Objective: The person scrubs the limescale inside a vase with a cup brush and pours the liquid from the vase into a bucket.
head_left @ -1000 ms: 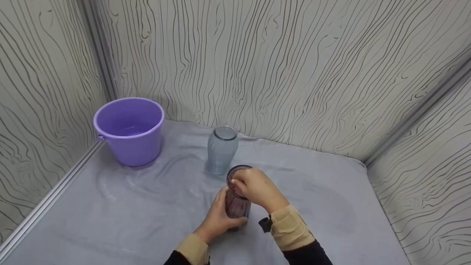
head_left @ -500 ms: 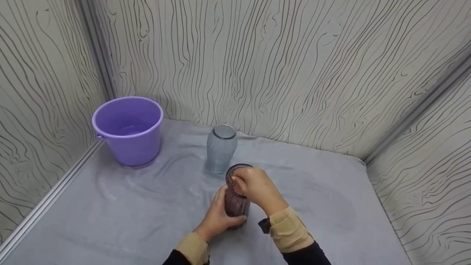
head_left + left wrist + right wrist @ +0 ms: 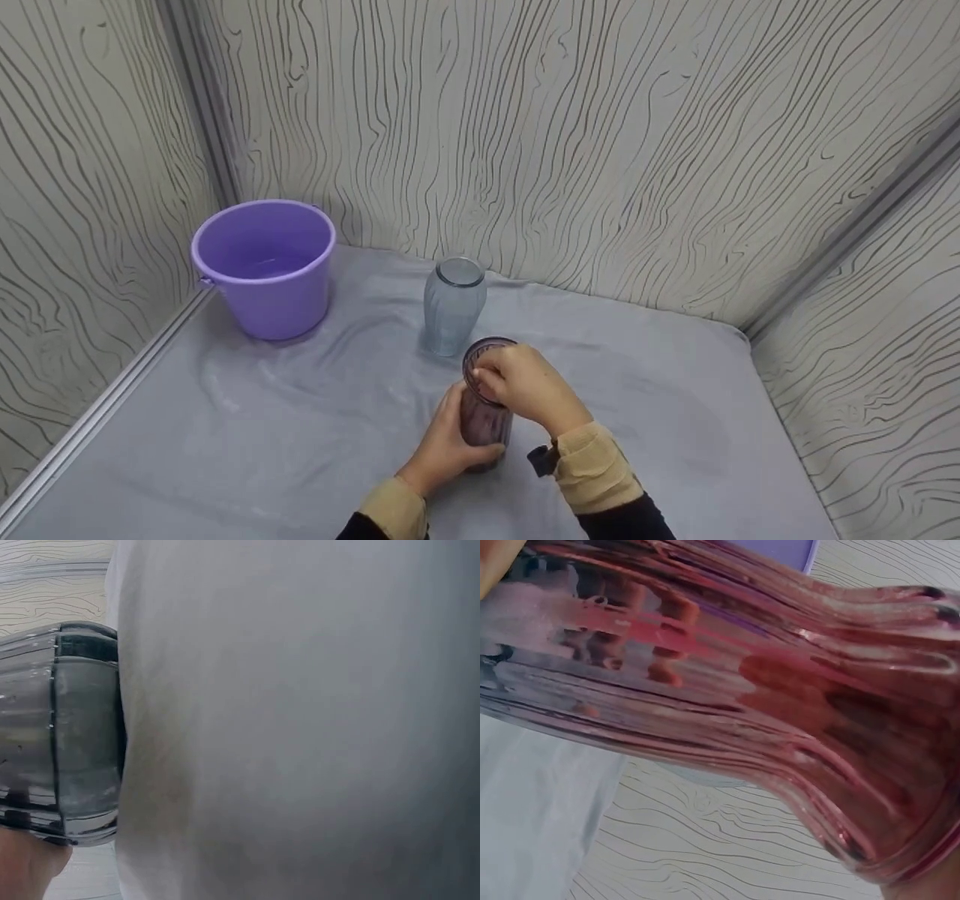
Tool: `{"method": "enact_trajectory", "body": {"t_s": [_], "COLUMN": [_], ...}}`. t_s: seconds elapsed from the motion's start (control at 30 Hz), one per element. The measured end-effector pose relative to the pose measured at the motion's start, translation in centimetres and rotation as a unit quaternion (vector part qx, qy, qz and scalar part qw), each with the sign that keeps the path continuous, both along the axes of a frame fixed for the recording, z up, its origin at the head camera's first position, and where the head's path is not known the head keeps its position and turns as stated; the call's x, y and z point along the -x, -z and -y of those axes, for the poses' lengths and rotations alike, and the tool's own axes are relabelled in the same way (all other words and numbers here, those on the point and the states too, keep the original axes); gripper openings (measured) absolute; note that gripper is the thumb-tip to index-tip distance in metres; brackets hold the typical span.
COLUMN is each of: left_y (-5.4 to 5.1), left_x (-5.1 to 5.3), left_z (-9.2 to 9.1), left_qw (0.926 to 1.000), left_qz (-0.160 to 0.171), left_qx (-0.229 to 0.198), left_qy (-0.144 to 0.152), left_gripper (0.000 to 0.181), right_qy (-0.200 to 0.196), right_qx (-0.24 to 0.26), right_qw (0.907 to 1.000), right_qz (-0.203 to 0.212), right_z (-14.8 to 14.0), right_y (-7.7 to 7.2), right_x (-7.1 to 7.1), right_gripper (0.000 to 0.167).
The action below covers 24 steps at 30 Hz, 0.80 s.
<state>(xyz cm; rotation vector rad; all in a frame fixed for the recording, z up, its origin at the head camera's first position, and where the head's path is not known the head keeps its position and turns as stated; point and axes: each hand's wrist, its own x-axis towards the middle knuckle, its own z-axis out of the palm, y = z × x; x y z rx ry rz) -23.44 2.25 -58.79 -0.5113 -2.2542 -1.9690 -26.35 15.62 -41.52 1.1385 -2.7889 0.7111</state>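
A ribbed purple glass vase [image 3: 486, 424] stands near the front middle of the table, with its mouth towards the right hand. My left hand [image 3: 444, 450] grips its lower body from the left side, thumb in front. The fingers of my right hand [image 3: 529, 386] reach inside the vase's rim, thumb and forefinger bent together. Pinkish colour shows inside the vase [image 3: 727, 705] in the right wrist view, but reflections hide whether those fingers hold anything. In the left wrist view, the base of the vase [image 3: 86, 735] meets the grey cloth.
Behind the purple vase stands a pale blue glass vase [image 3: 454, 311]. A purple bucket [image 3: 281, 307] sits at the back left. Grey cloth [image 3: 300, 442] covers the table, with wood-grain patterned walls [image 3: 540, 135] around it.
Both hands keep nearly the same places on and in the purple vase. The head view shifts slightly; no other object visibly moves.
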Motion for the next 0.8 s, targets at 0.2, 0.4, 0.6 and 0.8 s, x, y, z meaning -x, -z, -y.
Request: {"method": "enact_trajectory", "body": {"t_s": [0.2, 0.4, 0.6, 0.8], "left_y": [-0.1, -0.1, -0.2, -0.2], "left_x": [-0.1, -0.1, -0.1, -0.3], "left_z": [-0.1, -0.1, -0.1, -0.1], "left_qw": [1.0, 0.9999, 0.9996, 0.9998], "left_qz": [-0.004, 0.001, 0.002, 0.008], "left_qx": [-0.001, 0.004, 0.017, 0.015], "left_qy": [-0.006, -0.012, -0.02, -0.01], "left_gripper": [0.097, 0.097, 0.097, 0.095], "right_qy": [0.013, 0.022, 0.031, 0.025], "right_qx": [0.008, 0.015, 0.038, 0.035], "right_qw": [0.9998, 0.9992, 0.9939, 0.9928], "right_qz": [0.01, -0.029, -0.098, -0.112], "right_z": [-0.2, -0.1, -0.1, -0.2], "right_y": [0.0, 0.4, 0.9, 0.9], "right_x": [-0.1, -0.3, -0.6, -0.9], "right_gripper": [0.018, 0.015, 0.01, 0.007]}}
